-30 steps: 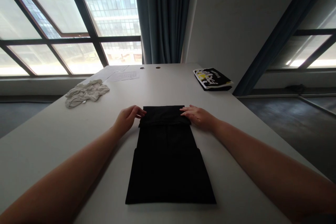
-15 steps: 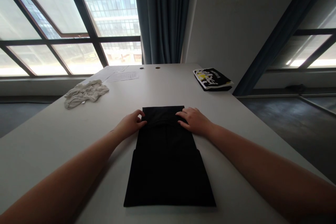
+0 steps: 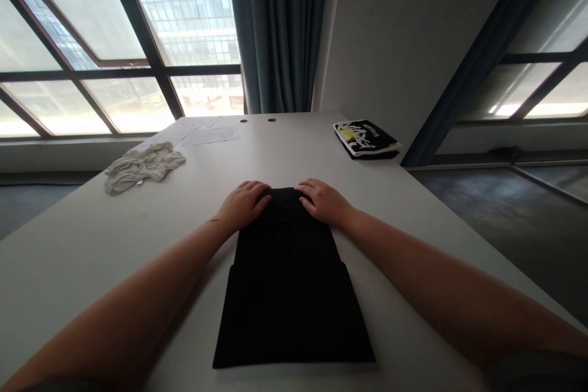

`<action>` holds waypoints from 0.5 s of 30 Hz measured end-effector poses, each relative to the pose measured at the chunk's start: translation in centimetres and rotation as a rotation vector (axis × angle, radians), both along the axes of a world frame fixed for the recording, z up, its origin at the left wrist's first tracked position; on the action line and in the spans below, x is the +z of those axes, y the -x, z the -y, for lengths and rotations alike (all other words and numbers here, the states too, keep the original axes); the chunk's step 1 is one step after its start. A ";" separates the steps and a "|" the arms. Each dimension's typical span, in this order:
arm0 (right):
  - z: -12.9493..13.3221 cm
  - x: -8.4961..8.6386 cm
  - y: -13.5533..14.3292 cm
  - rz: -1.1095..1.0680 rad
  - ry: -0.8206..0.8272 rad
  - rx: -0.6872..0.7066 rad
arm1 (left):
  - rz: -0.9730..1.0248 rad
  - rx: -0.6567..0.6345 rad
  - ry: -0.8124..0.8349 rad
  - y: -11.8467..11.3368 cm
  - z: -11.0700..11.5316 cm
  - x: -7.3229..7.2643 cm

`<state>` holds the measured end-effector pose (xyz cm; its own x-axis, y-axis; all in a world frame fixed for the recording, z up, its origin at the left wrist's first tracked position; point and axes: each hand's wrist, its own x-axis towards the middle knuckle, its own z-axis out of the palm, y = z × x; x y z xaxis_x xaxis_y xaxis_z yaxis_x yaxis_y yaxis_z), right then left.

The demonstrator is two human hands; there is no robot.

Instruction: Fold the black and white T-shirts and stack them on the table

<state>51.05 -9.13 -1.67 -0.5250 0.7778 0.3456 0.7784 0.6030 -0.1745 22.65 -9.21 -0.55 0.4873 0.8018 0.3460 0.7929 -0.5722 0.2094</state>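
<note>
A black folded garment (image 3: 294, 312) lies lengthwise on the white table in front of me, its narrow end away from me and its wider, thicker end near. What kind of garment it is cannot be made out. My left hand (image 3: 245, 203) rests on the far left corner, fingers laid over the far edge and thumb apart on the cloth. At the far right corner, my right hand (image 3: 322, 201) lies in mirror fashion, fingers and thumb apart and touching the fabric. Both hands cover the garment's far corners.
A crumpled light grey cloth (image 3: 144, 166) lies on the table (image 3: 184, 269) to the left. Behind it are paper sheets (image 3: 211, 135). A black garment with white and yellow print (image 3: 367, 138) sits folded at the back right. Windows and a blue curtain (image 3: 280, 30) stand beyond.
Both hands have moved inward from the sides of the garment's far end onto its far edge and corners. The view has shifted slightly; the garment lies in about the same place.
</note>
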 end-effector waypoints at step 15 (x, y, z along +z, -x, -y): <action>-1.5 -1.9 -0.2 0.042 0.205 -0.049 | -0.014 -0.060 0.218 -1.6 -1.4 -1.5</action>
<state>51.21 -7.58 -3.54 -0.4952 0.8547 0.1558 0.8152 0.5191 -0.2567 24.25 -7.78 -2.06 0.5398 0.8264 0.1601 0.7628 -0.5607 0.3222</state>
